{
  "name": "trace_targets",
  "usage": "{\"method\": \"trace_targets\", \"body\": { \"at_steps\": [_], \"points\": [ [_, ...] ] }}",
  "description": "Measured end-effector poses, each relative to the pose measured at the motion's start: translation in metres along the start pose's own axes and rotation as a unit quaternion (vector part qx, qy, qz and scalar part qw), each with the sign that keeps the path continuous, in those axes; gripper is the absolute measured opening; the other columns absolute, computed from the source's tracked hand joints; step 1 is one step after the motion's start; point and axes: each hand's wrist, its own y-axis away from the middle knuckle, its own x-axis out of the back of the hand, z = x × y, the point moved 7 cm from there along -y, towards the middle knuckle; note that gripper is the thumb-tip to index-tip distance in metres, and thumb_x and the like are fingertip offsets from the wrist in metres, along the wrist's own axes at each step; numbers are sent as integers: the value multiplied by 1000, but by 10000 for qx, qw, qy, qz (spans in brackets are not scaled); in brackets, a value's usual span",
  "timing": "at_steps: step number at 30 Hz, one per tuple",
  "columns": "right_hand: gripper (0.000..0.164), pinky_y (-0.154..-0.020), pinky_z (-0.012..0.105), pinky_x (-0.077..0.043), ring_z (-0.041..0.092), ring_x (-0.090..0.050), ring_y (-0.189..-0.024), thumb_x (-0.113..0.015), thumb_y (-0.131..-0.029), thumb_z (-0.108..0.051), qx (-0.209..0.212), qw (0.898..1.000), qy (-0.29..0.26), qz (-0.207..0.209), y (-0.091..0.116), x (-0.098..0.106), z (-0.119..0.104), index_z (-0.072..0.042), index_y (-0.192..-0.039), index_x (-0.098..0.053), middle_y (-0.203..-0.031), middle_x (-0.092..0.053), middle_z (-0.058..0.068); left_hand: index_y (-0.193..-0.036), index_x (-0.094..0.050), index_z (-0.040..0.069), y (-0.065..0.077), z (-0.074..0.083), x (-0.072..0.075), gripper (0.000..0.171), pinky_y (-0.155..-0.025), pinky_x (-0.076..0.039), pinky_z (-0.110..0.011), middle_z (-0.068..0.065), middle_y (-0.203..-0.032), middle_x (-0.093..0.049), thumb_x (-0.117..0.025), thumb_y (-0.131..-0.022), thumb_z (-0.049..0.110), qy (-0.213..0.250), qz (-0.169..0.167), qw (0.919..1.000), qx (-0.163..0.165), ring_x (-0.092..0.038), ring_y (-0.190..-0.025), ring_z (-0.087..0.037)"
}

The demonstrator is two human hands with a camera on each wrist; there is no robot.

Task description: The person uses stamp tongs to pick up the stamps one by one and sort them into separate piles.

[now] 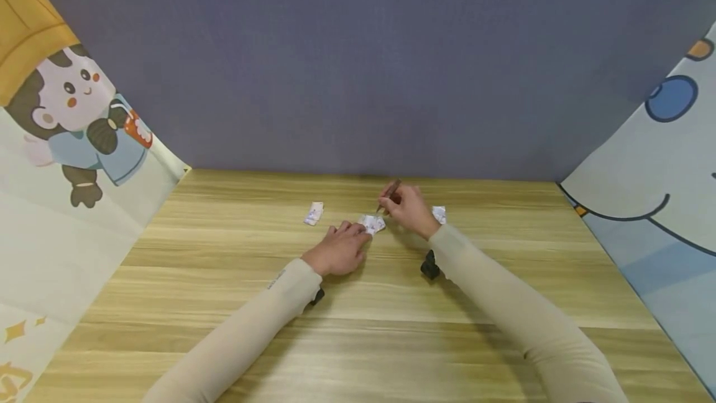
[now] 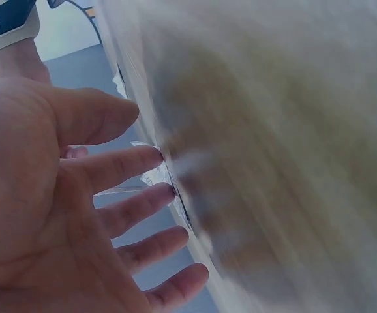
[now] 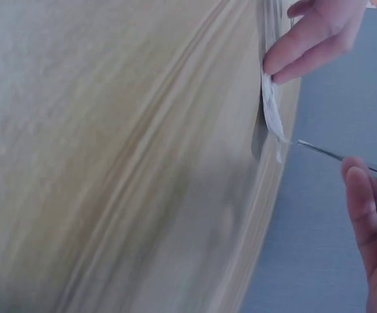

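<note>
In the head view, a small white packet with purplish print [image 1: 371, 223] lies on the wooden table. My left hand [image 1: 339, 250] rests palm down beside it, fingertips on its near left edge. The left wrist view shows those fingers [image 2: 136, 212] fairly straight and spread. My right hand [image 1: 413, 209] pinches slim tweezers [image 1: 390, 194] like a pen, tip pointing down at the packet's far side. In the right wrist view the tweezers' metal tip [image 3: 316, 149] is close to the packet's raised end [image 3: 273, 120]; whether they touch cannot be told.
A similar printed piece [image 1: 314, 213] lies to the left, and another [image 1: 439, 214] is partly behind my right wrist. The wooden table [image 1: 358, 341] meets a grey-blue panel [image 1: 358, 67] at the back. Cartoon-printed sheets stand at both sides. Black wrist devices [image 1: 429, 265] hang under the sleeves.
</note>
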Motion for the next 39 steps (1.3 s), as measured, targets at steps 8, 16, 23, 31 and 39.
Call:
{"method": "trace_targets", "body": {
  "at_steps": [8, 16, 23, 31, 39],
  "points": [
    [11, -54, 30, -52, 23, -65, -66, -64, -91, -11, -47, 9999, 18, 88, 2, 5, 2, -2, -95, -67, -78, -67, 8, -140, -47, 15, 0, 0, -1, 44, -101, -28, -52, -6, -145, -35, -51, -97, 27, -1, 32, 10000, -7, -32, -128, -25],
    [15, -54, 28, -52, 27, -66, -68, -62, -93, -12, -25, 10000, -9, 69, 3, 0, 1, 2, -98, -67, -80, -67, 13, -140, -47, 16, -1, 1, -1, 44, -99, -30, -49, -7, -145, -35, -52, -97, 27, -6, 55, 10000, -34, -33, -127, -26],
    [9, -52, 28, -51, 22, -65, -64, -62, -92, -11, 98, 9993, 131, 336, 5, 5, -5, -3, -94, -66, -78, -67, 11, -141, -46, 18, -1, 2, -1, 46, -98, -30, -48, -10, -145, -35, -53, -96, 25, 76, 54, 10000, -23, -32, -128, -29],
    [5, -51, 25, -50, 18, -65, -60, -65, -89, -7, 301, 9980, 130, 548, 5, 5, -8, -3, -88, -68, -75, -66, 7, -145, -40, 25, -4, 4, 0, 51, -95, -32, -48, -16, -146, -31, -51, -96, 26, -106, 132, 9997, 190, -31, -127, -32],
    [5, -50, 25, -51, 21, -65, -60, -64, -90, -8, 441, 9971, 44, 613, 6, 6, -7, -4, -87, -66, -75, -66, 6, -144, -42, 24, -8, 4, -2, 48, -98, -29, -47, -13, -149, -27, -49, -97, 29, -193, -35, 9989, 427, -29, -128, -30]
  ]
}}
